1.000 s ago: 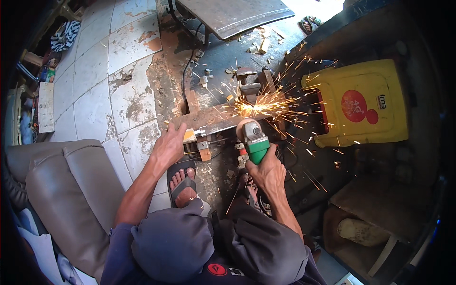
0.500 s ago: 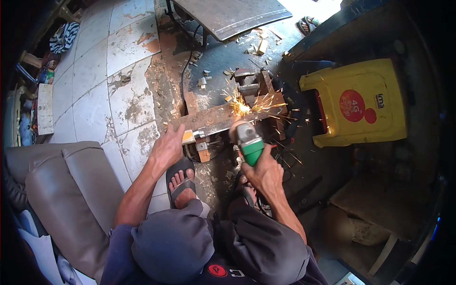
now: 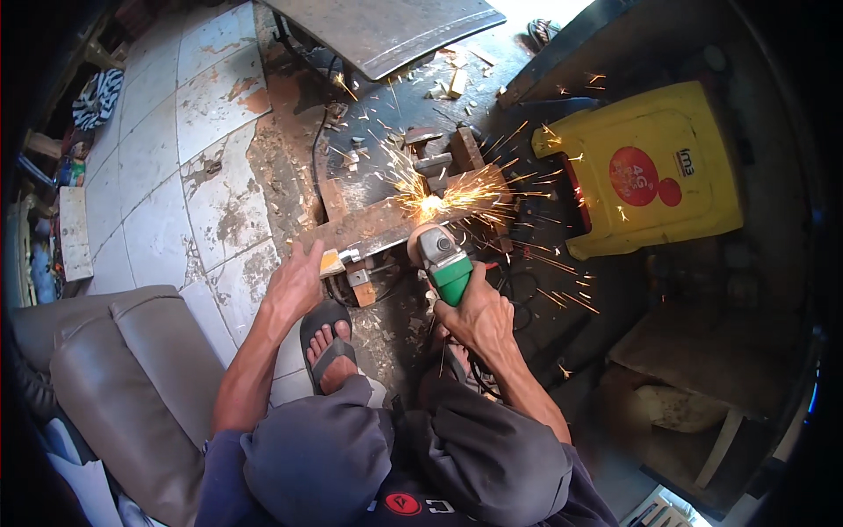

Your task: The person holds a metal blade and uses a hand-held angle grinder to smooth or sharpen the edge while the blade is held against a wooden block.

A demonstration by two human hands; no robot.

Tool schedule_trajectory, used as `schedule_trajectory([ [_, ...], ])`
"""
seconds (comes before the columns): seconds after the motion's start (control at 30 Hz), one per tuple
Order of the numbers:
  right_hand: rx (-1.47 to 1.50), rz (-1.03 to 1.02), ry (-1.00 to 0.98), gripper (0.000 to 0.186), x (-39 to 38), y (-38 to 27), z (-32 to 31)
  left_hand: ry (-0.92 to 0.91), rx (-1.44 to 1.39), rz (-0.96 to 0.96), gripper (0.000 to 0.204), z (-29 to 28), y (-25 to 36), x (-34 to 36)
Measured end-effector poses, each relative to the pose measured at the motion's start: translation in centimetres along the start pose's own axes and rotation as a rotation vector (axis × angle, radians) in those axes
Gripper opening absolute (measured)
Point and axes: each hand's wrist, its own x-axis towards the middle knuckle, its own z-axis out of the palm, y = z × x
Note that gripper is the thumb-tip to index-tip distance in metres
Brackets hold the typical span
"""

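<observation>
My right hand [image 3: 479, 312] is closed around the green body of an angle grinder [image 3: 446, 263]. The grinder's disc meets metal on a brown plank [image 3: 373, 224], throwing a bright fan of sparks [image 3: 430, 206]. Along the plank's near edge lies a long, narrow metal blade [image 3: 386, 244] with a shiny collar and a pale wooden handle [image 3: 331, 263]. At the plank's left end, my left hand [image 3: 297, 279] is closed about this handle, its fingers partly over the plank. The exact contact point is hidden by glare.
A yellow plastic stool [image 3: 702, 193] lies on its side at the right. A low table [image 3: 386, 31] stands ahead, and a brown cushioned seat [image 3: 132, 378] is at the left. A vise-like metal piece [image 3: 426, 149] sits behind the plank. Wood scraps, a cable [image 3: 318, 167] and my sandalled feet [image 3: 332, 351] are close by.
The sparks have grown into a wider, brighter spray, some reaching the yellow stool. The whole view has shifted slightly; both hands keep their grips and the grinder stays against the work.
</observation>
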Motion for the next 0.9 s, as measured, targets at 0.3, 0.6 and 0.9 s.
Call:
schedule_trajectory([
  [0.3, 0.024, 0.062, 0.108, 0.075, 1.3, 2.9, -2.4, -0.026, -0.001, -0.010, 0.058, -0.3, 0.3, 0.2],
  [0.6, -0.016, 0.149, 0.117, 0.080, 3.6, 5.3, -5.3, -0.044, -0.010, -0.025, 0.060, -0.5, 0.2, 0.2],
  [0.9, -0.069, 0.166, 0.146, 0.083, 5.9, 7.5, -7.1, -0.014, -0.014, -0.003, 0.060, -0.1, -0.2, 0.2],
])
